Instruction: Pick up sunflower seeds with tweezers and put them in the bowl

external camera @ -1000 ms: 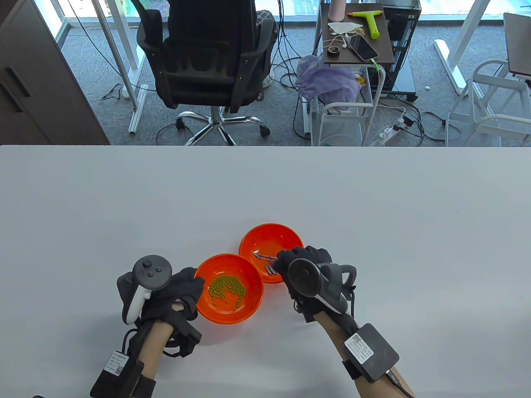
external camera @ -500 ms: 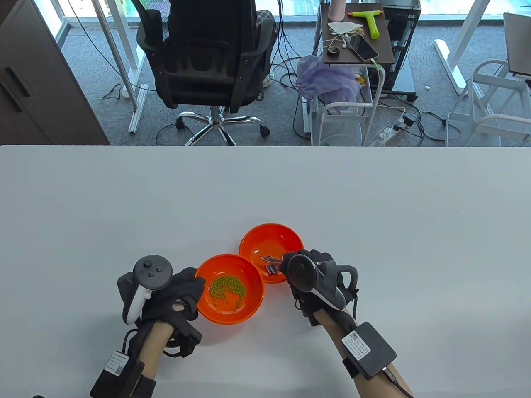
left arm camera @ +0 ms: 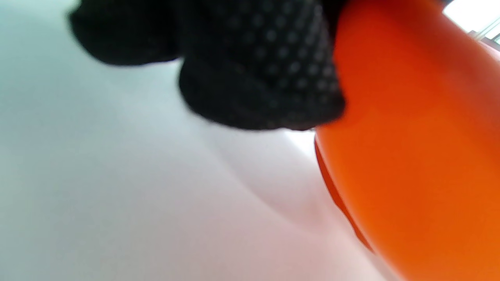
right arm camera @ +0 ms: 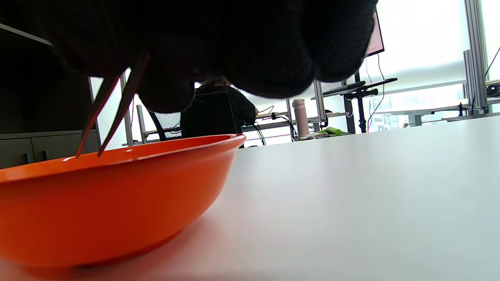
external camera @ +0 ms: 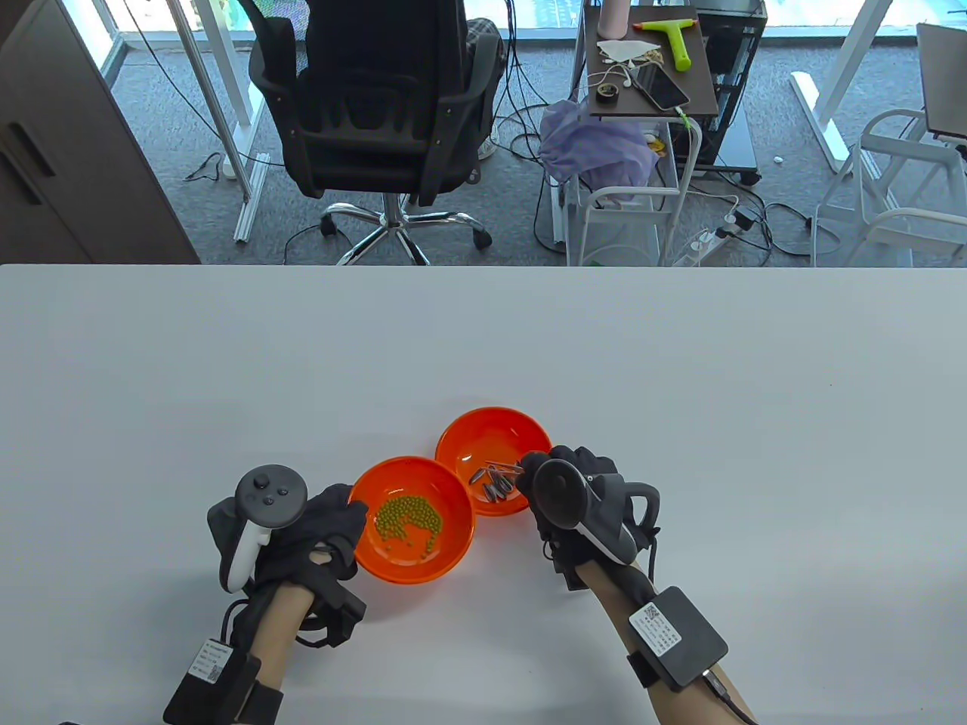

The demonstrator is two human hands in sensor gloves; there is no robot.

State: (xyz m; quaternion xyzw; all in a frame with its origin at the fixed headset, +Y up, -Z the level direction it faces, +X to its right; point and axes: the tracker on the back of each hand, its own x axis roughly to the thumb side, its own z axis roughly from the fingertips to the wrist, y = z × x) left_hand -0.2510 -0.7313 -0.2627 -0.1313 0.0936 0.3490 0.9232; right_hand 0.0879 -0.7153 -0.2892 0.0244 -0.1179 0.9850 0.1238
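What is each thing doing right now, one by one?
Tweezers: held by right hand, tips apart over the seed bowl.
Seed bowl: upright, holds sunflower seeds.
Green-bead bowl: upright, touched by left hand.

Both orange bowls, the near bowl (external camera: 413, 521) and the far bowl (external camera: 495, 461), are looking like glossy, smooth plastic, catching soft highlights. The tweezers (right arm camera: 107, 113) are showing as thin, dark metal. The left hand (external camera: 317, 532) and right hand (external camera: 578, 491) are wearing black knit cloth, dotted on the fingertips (left arm camera: 269, 74). The counter (external camera: 680, 362) is appearing white, smooth and matt. The sunflower seeds (external camera: 495, 487) are looking dull grey.
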